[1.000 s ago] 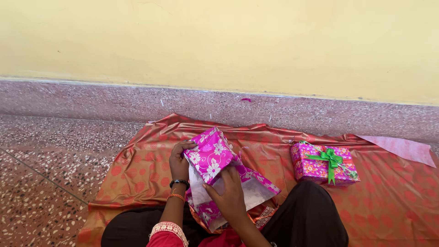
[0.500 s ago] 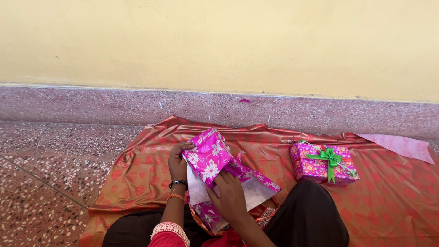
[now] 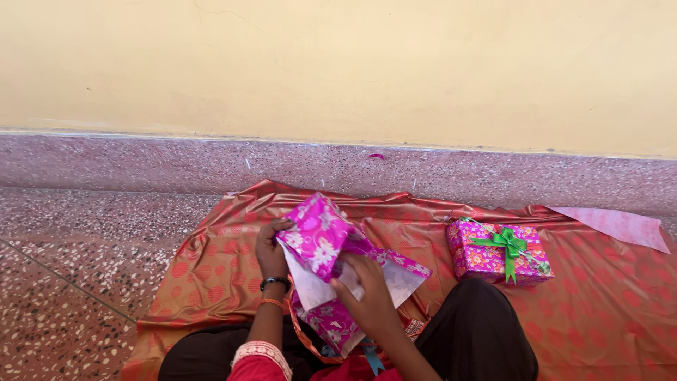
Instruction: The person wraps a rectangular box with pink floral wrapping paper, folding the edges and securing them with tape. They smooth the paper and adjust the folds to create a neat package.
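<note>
Seated on floor, head view looking down. Left hand [image 3: 270, 250] grips the far-left edge of a box in pink floral wrapping paper [image 3: 321, 236]; fingers curled over its side, holding it tilted up off the lap. Right hand [image 3: 367, 289] presses on the loose paper flap at the box's near side, fingers bent and closed against the sheet (white underside of the paper shows between the two hands). More of the same paper hangs down below the right wrist toward the lap. Box sits in front of the person, raised above an orange-red satin cloth [image 3: 211, 268] with round spots, spread on the speckled floor [image 3: 63, 233].

To the right, well apart from the hands: a finished gift box [image 3: 497, 254] in pink floral paper, tied with a green ribbon bow, resting on the cloth. A pale pink paper scrap [image 3: 620, 226] lies at the cloth's far-right corner. Yellow wall [image 3: 352, 63] behind.
</note>
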